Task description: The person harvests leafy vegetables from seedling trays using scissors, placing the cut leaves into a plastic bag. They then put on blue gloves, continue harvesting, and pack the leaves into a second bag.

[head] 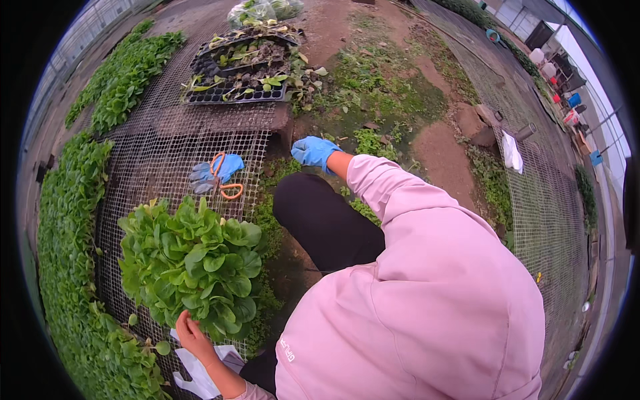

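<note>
My bare left hand (194, 336) is at the near edge of a dense block of leafy green seedlings (195, 265), its fingers bent against the lower leaves; whether it grips a leaf is unclear. My right hand (315, 152), in a blue glove, is held above the ground beyond my knee, fingers curled; whether anything is in it cannot be seen. On the mesh bench past the seedlings lie orange-handled scissors (220, 177) over a crumpled blue glove (230, 166). A white plastic bag (197, 372) lies below my left hand.
Black cell trays (235, 95) with scattered seedlings and wilted leaves stand on the mesh bench (145, 150) ahead. More seedling blocks (65, 225) line the left. Weedy soil (385, 90) runs between the benches; a stone (472, 122) and a second mesh bench (545, 210) are at the right.
</note>
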A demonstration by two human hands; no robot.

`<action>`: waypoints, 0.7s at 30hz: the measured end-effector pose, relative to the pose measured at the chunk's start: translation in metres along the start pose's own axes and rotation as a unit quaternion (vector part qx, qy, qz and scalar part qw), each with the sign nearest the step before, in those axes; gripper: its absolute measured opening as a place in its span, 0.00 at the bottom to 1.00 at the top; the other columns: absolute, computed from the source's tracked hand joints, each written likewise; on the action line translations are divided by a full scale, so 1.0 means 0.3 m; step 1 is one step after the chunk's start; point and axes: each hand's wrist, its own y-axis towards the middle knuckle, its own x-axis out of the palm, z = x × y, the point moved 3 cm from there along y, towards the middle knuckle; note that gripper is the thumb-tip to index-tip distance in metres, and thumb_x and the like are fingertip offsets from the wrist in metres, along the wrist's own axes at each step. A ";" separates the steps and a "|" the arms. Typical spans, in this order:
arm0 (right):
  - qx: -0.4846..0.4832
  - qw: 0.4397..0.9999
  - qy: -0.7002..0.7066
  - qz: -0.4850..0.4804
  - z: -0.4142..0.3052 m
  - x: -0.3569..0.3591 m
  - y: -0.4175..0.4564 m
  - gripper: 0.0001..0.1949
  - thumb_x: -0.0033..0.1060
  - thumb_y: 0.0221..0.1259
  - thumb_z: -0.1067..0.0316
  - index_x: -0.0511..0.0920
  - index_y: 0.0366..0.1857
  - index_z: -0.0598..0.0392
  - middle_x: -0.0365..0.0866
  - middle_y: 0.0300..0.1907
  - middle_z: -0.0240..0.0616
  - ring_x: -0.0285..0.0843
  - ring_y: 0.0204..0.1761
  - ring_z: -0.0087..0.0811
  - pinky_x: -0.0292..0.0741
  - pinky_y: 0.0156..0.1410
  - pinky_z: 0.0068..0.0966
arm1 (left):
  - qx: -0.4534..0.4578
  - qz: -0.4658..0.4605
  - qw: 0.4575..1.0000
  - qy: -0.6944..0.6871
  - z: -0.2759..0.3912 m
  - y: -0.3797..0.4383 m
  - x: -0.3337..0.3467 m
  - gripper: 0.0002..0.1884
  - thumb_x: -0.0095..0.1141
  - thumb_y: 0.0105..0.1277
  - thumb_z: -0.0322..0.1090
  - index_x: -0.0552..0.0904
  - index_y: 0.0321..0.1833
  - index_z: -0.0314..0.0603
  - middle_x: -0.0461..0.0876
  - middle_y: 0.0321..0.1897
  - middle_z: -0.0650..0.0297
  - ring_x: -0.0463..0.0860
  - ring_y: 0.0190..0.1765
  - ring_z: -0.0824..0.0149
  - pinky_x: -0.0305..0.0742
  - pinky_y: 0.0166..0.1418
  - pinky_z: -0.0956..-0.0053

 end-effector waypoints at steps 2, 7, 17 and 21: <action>0.114 0.992 -0.014 0.055 0.256 -0.059 -0.221 0.14 0.46 0.53 0.54 0.76 0.35 0.51 0.78 0.35 0.44 0.75 0.38 0.44 0.70 0.44 0.34 | 0.026 -0.066 0.997 -0.005 -0.025 0.040 0.107 0.09 0.42 0.64 0.26 0.75 0.44 0.33 0.76 0.35 0.60 0.73 0.31 0.72 0.71 0.35 0.80; 0.402 0.912 0.028 0.071 0.824 -0.026 -1.016 0.14 0.49 0.53 0.55 0.79 0.32 0.53 0.80 0.34 0.43 0.76 0.37 0.43 0.71 0.43 0.35 | 0.081 -0.160 0.983 0.040 -0.082 0.139 0.325 0.09 0.43 0.63 0.25 0.76 0.43 0.33 0.76 0.36 0.59 0.75 0.33 0.70 0.72 0.34 0.78; 0.538 0.820 0.003 -0.194 0.853 0.255 -1.799 0.13 0.51 0.53 0.58 0.79 0.33 0.56 0.80 0.30 0.42 0.79 0.30 0.37 0.75 0.36 0.32 | 0.205 -0.101 0.960 0.162 0.115 0.178 0.306 0.10 0.43 0.64 0.26 0.75 0.45 0.35 0.77 0.39 0.57 0.76 0.38 0.63 0.71 0.43 0.74; 0.443 0.893 0.055 -0.061 0.911 0.157 -1.517 0.14 0.49 0.54 0.57 0.77 0.33 0.58 0.78 0.27 0.42 0.75 0.28 0.34 0.71 0.34 0.31 | 0.239 -0.082 0.958 0.134 0.371 0.118 0.171 0.10 0.42 0.66 0.28 0.75 0.47 0.35 0.75 0.43 0.57 0.76 0.40 0.63 0.71 0.43 0.74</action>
